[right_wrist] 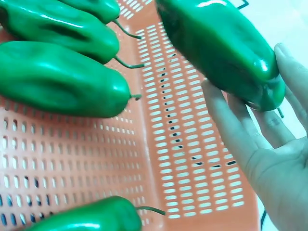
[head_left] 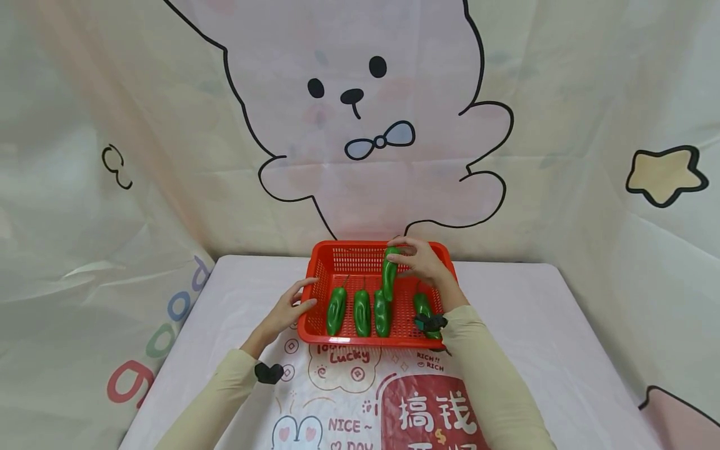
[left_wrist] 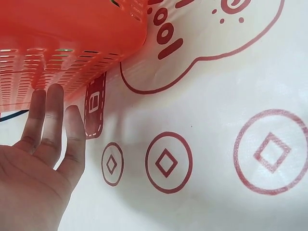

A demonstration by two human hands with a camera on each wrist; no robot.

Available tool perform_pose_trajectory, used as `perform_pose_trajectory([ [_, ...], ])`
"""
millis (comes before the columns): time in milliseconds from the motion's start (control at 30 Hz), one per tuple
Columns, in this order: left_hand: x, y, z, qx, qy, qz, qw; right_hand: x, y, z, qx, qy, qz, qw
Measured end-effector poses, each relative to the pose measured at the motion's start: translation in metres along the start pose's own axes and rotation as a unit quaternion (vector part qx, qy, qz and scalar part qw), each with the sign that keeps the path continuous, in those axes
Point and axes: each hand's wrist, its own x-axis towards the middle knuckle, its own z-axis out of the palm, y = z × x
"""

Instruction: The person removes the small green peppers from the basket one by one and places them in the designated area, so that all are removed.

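A red plastic basket (head_left: 388, 342) with slotted walls stands on the table. My right hand (head_left: 424, 265) pinches a green pepper (head_left: 389, 275) by its stem end, raised over the basket's back part. In the right wrist view that pepper (right_wrist: 221, 48) sits between thumb and fingers, above the slotted wall. Beneath it, green peppers lie side by side in the basket: three toward the left and middle, among them one pepper (head_left: 336, 310) by the left wall, and another pepper (head_left: 423, 305) at the right. My left hand (head_left: 284, 312) touches the basket's left side with extended fingers (left_wrist: 54, 110).
A white cloth (head_left: 512, 337) with red printed drawings and lettering covers the table. Behind the basket rises a fabric backdrop (head_left: 360, 181) with a cartoon bear, and similar sheets hang at both sides. A dark heart-shaped piece (head_left: 269, 374) shows at the left wrist.
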Motion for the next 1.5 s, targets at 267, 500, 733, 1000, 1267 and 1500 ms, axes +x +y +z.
perform_pose_trajectory([
  [267,0.0,-0.001,0.0,0.02,0.02,-0.01,0.9996,-0.007,-0.014,-0.006,0.022,0.01,0.002,0.9997],
  [500,0.001,-0.003,0.0,0.01,0.004,0.009,0.9999,-0.013,-0.025,-0.012,0.014,0.015,-0.015,0.9997],
  [733,-0.004,0.01,0.002,0.007,-0.001,0.006,1.0,-0.019,-0.035,-0.018,0.021,-0.007,-0.026,0.9994],
  [1000,-0.014,0.032,0.004,-0.003,-0.009,-0.001,1.0,-0.032,-0.046,-0.03,-0.014,-0.007,-0.032,0.9994],
  [1267,-0.001,0.004,0.003,0.012,0.01,-0.006,0.9999,-0.047,-0.047,-0.048,-0.028,0.012,-0.048,0.9984],
  [1500,0.0,-0.001,0.002,0.017,0.018,-0.001,0.9997,-0.061,-0.041,-0.068,-0.026,0.027,-0.061,0.9975],
])
